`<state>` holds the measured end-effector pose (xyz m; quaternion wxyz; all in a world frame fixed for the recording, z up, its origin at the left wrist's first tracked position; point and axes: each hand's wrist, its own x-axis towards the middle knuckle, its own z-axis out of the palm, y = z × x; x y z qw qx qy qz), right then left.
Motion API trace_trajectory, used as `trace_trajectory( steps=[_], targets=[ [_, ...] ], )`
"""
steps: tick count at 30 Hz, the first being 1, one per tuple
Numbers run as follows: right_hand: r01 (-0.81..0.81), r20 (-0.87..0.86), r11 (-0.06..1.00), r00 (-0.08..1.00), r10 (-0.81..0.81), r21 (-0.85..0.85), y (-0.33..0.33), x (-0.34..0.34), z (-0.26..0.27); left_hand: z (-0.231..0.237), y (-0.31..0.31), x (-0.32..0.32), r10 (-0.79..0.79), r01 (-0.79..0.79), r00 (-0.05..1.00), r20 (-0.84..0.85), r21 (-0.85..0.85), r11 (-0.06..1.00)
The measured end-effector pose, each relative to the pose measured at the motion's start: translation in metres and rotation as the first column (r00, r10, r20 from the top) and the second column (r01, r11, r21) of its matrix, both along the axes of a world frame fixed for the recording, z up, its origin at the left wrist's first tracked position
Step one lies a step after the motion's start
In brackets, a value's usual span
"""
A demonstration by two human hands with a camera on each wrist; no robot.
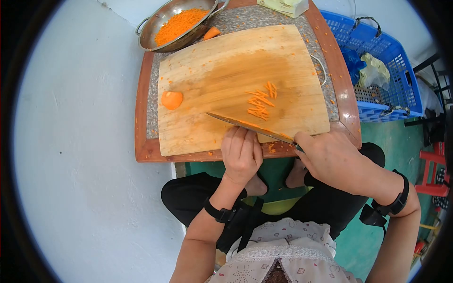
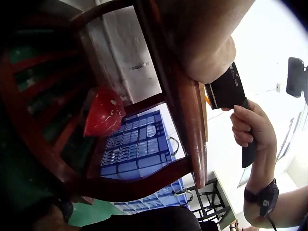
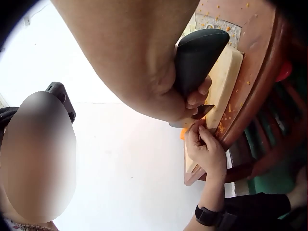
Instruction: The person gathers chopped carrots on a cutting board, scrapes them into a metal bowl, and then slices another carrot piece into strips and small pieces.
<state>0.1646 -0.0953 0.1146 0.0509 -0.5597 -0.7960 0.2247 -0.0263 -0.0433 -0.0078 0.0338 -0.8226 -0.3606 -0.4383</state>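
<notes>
A wooden cutting board [image 1: 198, 137] holds a small group of carrot strips [image 1: 258, 104] right of its middle and a carrot piece [image 1: 172, 100] at its left. Above the board's near part, a knife [image 1: 252, 127] slants down to the right, with orange bits along its blade. My right hand [image 1: 337, 162] grips its dark handle [image 3: 199, 55]. The left hand [image 1: 241, 154] has curled fingers at the blade's near side, seemingly pinching it; its fingertips are partly hidden. In the left wrist view, the broad dark blade [image 2: 227, 89] stands beside the right hand [image 2: 255, 126].
A metal pan [image 1: 163, 26] of shredded carrot stands at the table's far left, with a carrot chunk [image 1: 212, 33] beside it. Orange scraps dot the table rim [image 1: 347, 94]. A blue crate [image 1: 387, 45] stands to the right; a red bag [image 2: 105, 113] hangs by the chair.
</notes>
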Motion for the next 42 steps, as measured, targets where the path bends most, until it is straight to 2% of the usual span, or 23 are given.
trace_trajectory(
  steps=[6,12,15,18,21,24,27,30,31,35,36,37,38,39,41,42],
  targets=[
    [-0.019,0.015,0.998,1.0,0.02,-0.056,0.005,-0.004,0.003,0.0,0.0,0.0,-0.007,0.007,1.0,0.016,0.007,1.0],
    [-0.028,-0.105,1.0,0.994,0.029,0.009,0.025,-0.022,-0.01,0.003,-0.001,0.001,-0.022,0.022,1.0,0.001,-0.008,1.0],
    [0.071,-0.181,0.997,0.981,-0.072,-0.016,0.036,-0.024,-0.021,0.003,0.0,0.001,-0.023,0.023,1.0,0.01,0.013,1.0],
    [0.204,-0.367,0.976,0.905,-0.216,-0.072,0.042,-0.013,-0.031,0.002,-0.001,0.002,0.0,0.0,1.0,0.008,0.03,1.0],
    [0.297,-0.463,0.95,0.831,-0.307,-0.096,0.036,-0.009,-0.024,0.003,-0.002,0.002,0.0,-0.001,1.0,0.011,0.03,1.0],
    [0.314,-0.497,0.948,0.816,-0.295,-0.047,0.031,-0.005,-0.01,0.007,-0.004,0.002,0.002,0.0,0.999,0.051,-0.026,1.0],
    [0.322,-0.563,0.874,0.672,-0.481,-0.363,0.029,-0.003,-0.001,0.016,-0.006,0.003,-0.007,0.046,0.983,0.183,-0.208,0.977],
    [0.287,-0.728,0.853,0.444,-0.522,-0.437,0.027,0.001,-0.017,0.015,0.002,-0.003,0.038,0.099,0.939,0.342,-0.374,0.922],
    [0.26,-0.737,0.835,0.394,-0.55,-0.484,0.026,0.003,-0.021,0.018,0.007,-0.005,0.065,0.114,0.918,0.39,-0.418,0.901],
    [0.139,-0.745,0.77,0.196,-0.638,-0.623,0.024,0.01,-0.021,0.043,0.028,-0.007,0.112,0.059,0.932,0.346,-0.449,0.892],
    [0.106,-0.74,0.755,0.149,-0.656,-0.648,0.022,0.011,-0.019,0.035,0.038,-0.001,0.158,0.297,0.783,0.602,-0.585,0.755],
    [0.037,-0.739,0.745,0.109,-0.665,-0.666,0.021,0.013,-0.021,0.042,0.043,0.006,0.241,0.498,0.626,0.742,-0.617,0.609],
    [-0.034,-0.734,0.733,0.072,-0.676,-0.679,0.021,0.014,-0.024,0.052,0.048,0.013,0.351,0.689,0.447,0.823,-0.567,0.451],
    [-0.108,-0.725,0.718,0.035,-0.688,-0.687,0.021,0.014,-0.027,0.059,0.052,0.016,0.479,0.848,0.268,0.836,-0.44,0.296],
    [-0.166,-0.715,0.706,-0.011,-0.699,-0.688,0.02,0.013,-0.032,0.065,0.058,0.019,0.503,0.979,0.153,0.85,-0.2,0.04],
    [-0.169,-0.708,0.701,-0.025,-0.705,-0.693,0.019,0.011,-0.033,0.068,0.059,0.019,0.525,0.993,0.108,0.844,-0.068,-0.094]
  ],
)
